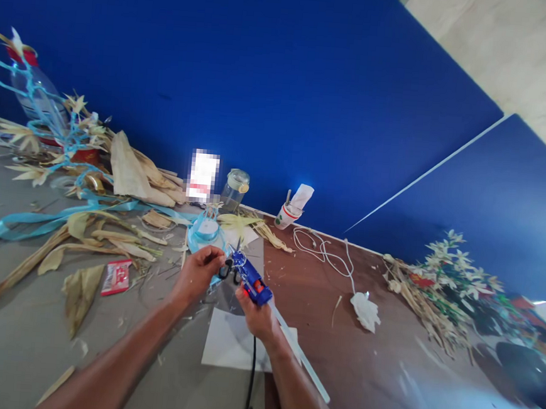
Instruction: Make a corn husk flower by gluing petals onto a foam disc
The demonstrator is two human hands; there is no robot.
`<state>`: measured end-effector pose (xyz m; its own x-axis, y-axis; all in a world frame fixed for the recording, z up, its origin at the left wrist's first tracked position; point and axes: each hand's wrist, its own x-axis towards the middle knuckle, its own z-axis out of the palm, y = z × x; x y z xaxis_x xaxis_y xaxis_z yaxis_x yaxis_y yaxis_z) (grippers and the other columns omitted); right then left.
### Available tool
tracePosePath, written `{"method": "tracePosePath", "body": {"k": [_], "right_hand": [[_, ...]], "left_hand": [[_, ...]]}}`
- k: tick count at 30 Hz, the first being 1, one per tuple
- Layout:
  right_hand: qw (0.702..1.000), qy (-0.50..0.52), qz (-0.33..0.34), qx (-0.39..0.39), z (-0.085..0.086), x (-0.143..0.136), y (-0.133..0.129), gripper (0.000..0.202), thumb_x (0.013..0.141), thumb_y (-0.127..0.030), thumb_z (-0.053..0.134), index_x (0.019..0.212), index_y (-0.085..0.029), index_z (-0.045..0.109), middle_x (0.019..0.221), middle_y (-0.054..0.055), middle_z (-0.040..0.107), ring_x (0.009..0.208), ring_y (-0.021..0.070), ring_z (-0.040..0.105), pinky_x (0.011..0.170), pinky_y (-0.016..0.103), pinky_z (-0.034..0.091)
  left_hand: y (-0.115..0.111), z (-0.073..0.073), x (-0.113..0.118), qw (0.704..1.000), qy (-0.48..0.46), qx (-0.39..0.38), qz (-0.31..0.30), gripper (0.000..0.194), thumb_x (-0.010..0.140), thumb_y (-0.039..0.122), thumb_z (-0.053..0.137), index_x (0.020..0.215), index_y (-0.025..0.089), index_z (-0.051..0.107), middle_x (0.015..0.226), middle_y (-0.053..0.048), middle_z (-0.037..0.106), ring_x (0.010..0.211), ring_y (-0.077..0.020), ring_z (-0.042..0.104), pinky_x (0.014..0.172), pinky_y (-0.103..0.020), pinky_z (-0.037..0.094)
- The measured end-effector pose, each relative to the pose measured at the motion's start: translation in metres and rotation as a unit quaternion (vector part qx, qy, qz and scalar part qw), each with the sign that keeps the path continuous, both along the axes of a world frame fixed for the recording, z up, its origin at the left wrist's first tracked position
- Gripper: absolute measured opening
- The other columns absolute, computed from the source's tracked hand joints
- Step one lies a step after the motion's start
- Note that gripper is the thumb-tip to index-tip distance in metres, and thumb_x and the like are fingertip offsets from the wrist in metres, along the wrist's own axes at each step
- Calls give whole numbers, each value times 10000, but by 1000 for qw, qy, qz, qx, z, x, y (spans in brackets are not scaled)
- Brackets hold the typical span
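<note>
My right hand (259, 317) is wrapped round a blue glue gun (251, 277), its nozzle pointing away from me. A long pale glue stick (307, 366) sticks out of its back, and a black cord (252, 379) runs down toward me. Close to the nozzle, my left hand (204, 271) has thumb and fingertips pinched together; what they hold is too small to make out. Black scissor handles (225, 269) show between the hands, partly hidden. Just beyond my left hand lies a roll of light-blue ribbon (205, 229), with a pale husk flower (236, 223) beside it.
Dried corn husks (133, 174) and a red packet (116, 277) lie on the left. Husk flowers on blue stems stand by a plastic bottle (40, 95). Along the blue partition are a glass jar (235, 189) and a paper cup (288, 215). White paper (228, 346) lies under my wrists.
</note>
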<state>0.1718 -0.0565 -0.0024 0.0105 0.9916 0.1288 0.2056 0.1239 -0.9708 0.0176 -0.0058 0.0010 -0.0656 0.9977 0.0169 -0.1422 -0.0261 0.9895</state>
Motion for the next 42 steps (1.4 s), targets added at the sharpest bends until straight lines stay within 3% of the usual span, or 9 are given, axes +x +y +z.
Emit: {"method": "tracePosePath", "body": {"k": [11,42], "right_hand": [[996,-88,11,23,2,-2,-3,245,734,-406,602,739,-162,579,615,5,548,529,118,480,508,232,432],[996,-86,12,7,6,0,-4,251,728,-424,585,726,-176,545,610,0,525,529,116,463,513,229,428]], "left_hand": [[1,-6,-2,1000,-4,25,-17,175,673,321,618,670,146,606,536,28,506,513,-100,423,515,-238,334],[-2,-1,0,999,-42,3,-35,228,678,365,627,714,140,610,566,19,504,530,-97,421,526,-233,334]]}}
